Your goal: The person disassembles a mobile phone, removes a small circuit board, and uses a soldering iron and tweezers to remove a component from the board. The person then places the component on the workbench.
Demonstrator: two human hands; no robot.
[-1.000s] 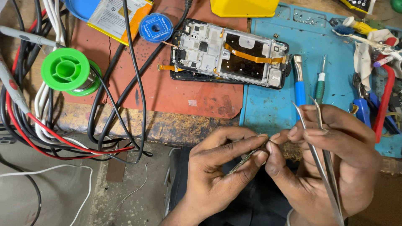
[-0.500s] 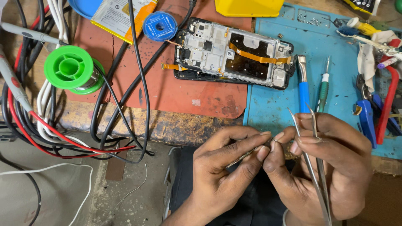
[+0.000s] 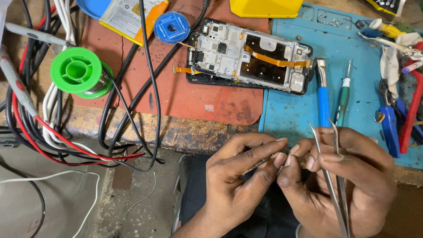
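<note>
— What takes up the most room here?

— The bench (image 3: 189, 132) itself, worn along its front edge, with a red mat (image 3: 185, 94) on its middle and a blue mat (image 3: 291, 110) on its right part. A tangle of black, red and white cables (image 3: 53, 132) spreads over the left side.

— And on the mats?

— An opened phone (image 3: 249, 57) lies across the seam between the two mats, its inner frame up, an orange flex strip running over it. To its left on the red mat stands a green spool (image 3: 78, 72); a smaller blue reel (image 3: 172, 26) lies near the phone's top left corner. A blue-handled tool (image 3: 324, 103) and a green-handled screwdriver (image 3: 343, 99) lie side by side on the blue mat, just right of the phone.

— The hands?

— Both are below the bench edge, fingertips touching. The left hand (image 3: 240, 176) pinches a small thin part (image 3: 264, 162) between thumb and forefinger; the right hand (image 3: 348, 180) meets it at the same spot with thumb and forefinger, and has metal tweezers (image 3: 332, 176) tucked in its other fingers, tips pointing up toward the blue mat.

— What is the small part?

— Too small and too covered to tell; it sits between the fingertips, in front of the bench.
</note>
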